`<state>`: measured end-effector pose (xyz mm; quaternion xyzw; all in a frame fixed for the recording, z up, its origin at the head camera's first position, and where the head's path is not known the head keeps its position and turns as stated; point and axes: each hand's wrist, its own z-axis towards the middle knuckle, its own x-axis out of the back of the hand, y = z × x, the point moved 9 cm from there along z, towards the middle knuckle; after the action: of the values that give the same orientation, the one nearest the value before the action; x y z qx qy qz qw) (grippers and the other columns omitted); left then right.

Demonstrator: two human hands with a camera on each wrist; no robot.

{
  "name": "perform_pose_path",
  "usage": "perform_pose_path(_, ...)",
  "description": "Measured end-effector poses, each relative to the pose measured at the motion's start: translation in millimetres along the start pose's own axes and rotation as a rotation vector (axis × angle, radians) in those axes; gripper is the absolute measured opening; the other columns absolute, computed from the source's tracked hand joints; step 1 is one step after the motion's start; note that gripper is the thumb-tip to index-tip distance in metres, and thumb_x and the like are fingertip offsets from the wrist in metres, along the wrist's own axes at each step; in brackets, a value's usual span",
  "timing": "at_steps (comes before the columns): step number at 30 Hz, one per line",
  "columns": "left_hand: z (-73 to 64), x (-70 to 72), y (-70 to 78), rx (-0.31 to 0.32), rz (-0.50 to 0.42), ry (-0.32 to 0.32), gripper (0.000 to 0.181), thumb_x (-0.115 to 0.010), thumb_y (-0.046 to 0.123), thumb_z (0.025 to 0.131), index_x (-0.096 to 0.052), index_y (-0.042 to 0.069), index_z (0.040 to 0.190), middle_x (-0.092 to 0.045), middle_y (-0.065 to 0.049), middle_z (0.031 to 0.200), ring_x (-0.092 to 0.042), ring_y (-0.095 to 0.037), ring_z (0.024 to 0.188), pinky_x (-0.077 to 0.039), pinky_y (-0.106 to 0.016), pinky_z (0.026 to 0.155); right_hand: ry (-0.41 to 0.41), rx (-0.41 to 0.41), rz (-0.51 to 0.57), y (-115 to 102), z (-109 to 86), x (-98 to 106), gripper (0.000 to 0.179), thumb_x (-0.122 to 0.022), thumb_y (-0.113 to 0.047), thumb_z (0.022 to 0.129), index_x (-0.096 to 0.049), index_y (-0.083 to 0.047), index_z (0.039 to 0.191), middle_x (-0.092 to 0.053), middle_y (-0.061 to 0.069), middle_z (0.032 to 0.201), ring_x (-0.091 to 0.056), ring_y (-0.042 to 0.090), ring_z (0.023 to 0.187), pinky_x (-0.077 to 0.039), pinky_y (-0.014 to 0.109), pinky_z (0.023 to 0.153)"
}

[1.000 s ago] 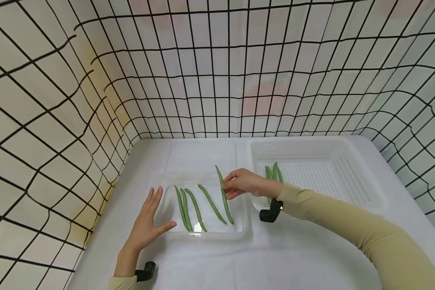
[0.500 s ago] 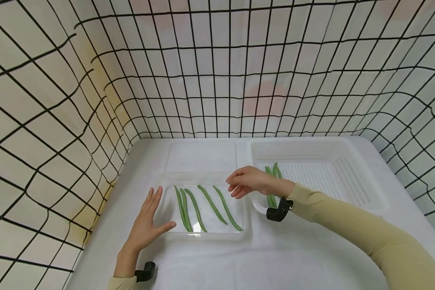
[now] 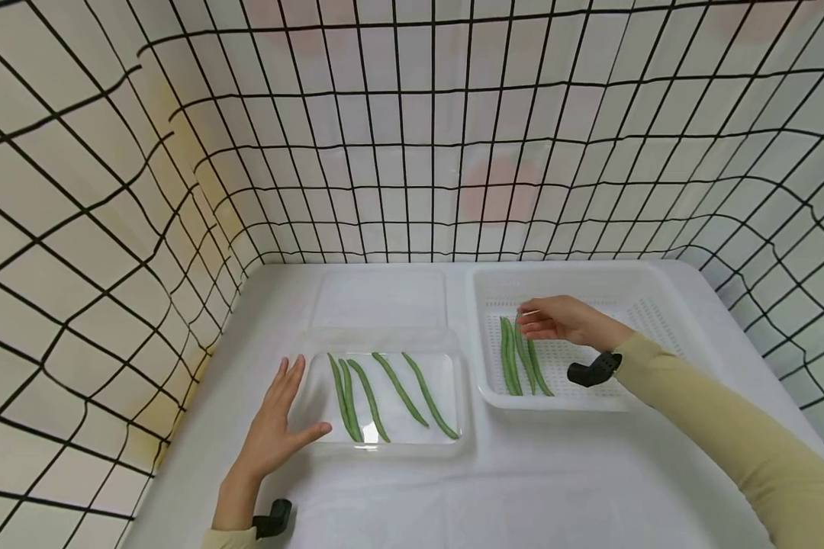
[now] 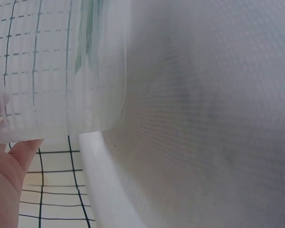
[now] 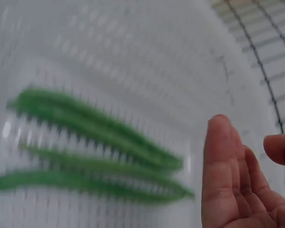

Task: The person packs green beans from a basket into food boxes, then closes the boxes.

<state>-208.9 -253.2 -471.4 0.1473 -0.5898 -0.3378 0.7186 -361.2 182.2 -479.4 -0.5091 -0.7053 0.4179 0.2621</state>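
1. Fingers point(image 5: 221, 166) of the right hand point(image 3: 566, 319), slightly bent and released, hold nothing; they hover over the white perforated basket point(image 3: 590, 403), right of the clear container.
2. Left hand point(image 3: 273, 431) at the left side of the clear container point(image 3: 412, 451), thumb spread, grasping nothing; contact with the wall cannot be told.
3. Five green beans point(image 3: 400, 389), laid lengthwise within the container, unevenly spaced.
4. Basket beans point(image 3: 508, 358), about four, lying right of the container.
5. Progress, by judgement: partway; five beans placed, those in the basket apparently left.
6. Flat clear panel point(image 3: 381, 297), perhaps a lid, unfitted on the desk point(image 3: 522, 496) behind the container.
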Motion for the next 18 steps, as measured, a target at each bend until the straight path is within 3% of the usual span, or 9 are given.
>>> perform_pose_path(4, -1.7, -0.1, -1.0, 0.008, 0.004, -0.001, 0.108, -0.082, 0.039, 0.071, -0.015, 0.021, 0.154, -0.014, -0.001, 0.157, -0.004, -0.025, 0.143, -0.023, -0.070, 0.096, 0.017, -0.050, 0.001, 21, 0.9, 28, 0.053, -0.045, -0.016, 0.102, -0.027, 0.015, 0.140, -0.062, 0.022, 0.111, -0.068, 0.021, 0.086, -0.051, 0.035, 0.083)
perform_pose_path(9, -2.1, 0.4, -1.3, 0.004, 0.012, 0.006, 0.107, -0.082, 0.041, 0.071, -0.018, 0.017, 0.153, -0.015, -0.003, 0.157, -0.005, -0.025, 0.143, -0.023, -0.071, 0.095, 0.022, -0.118, -0.010, 43, 4.1, 45, 0.051, -0.040, -0.016, 0.103, -0.026, 0.015, 0.141, -0.064, 0.020, 0.103, -0.068, 0.026, 0.088, -0.051, 0.038, 0.083)
perform_pose_path(14, -1.2, -0.7, -1.4, 0.006, 0.004, 0.001, 0.107, -0.081, 0.042, 0.071, -0.019, 0.015, 0.153, -0.015, -0.003, 0.157, -0.006, -0.027, 0.143, -0.023, -0.072, 0.094, 0.000, -0.145, -0.010, 59, 8.7, 47, 0.049, -0.039, -0.014, 0.103, -0.026, 0.015, 0.140, -0.065, 0.017, 0.097, -0.067, 0.027, 0.088, -0.051, 0.039, 0.084)
perform_pose_path(18, -0.5, -0.9, -0.9, 0.011, 0.007, -0.004, 0.106, -0.081, 0.043, 0.071, -0.019, 0.016, 0.153, -0.014, -0.003, 0.157, -0.006, -0.027, 0.143, -0.023, -0.072, 0.094, -0.028, -0.142, -0.003, 61, 10.7, 38, 0.049, -0.041, -0.015, 0.102, -0.029, 0.015, 0.139, -0.065, 0.016, 0.097, -0.067, 0.026, 0.088, -0.050, 0.039, 0.085)
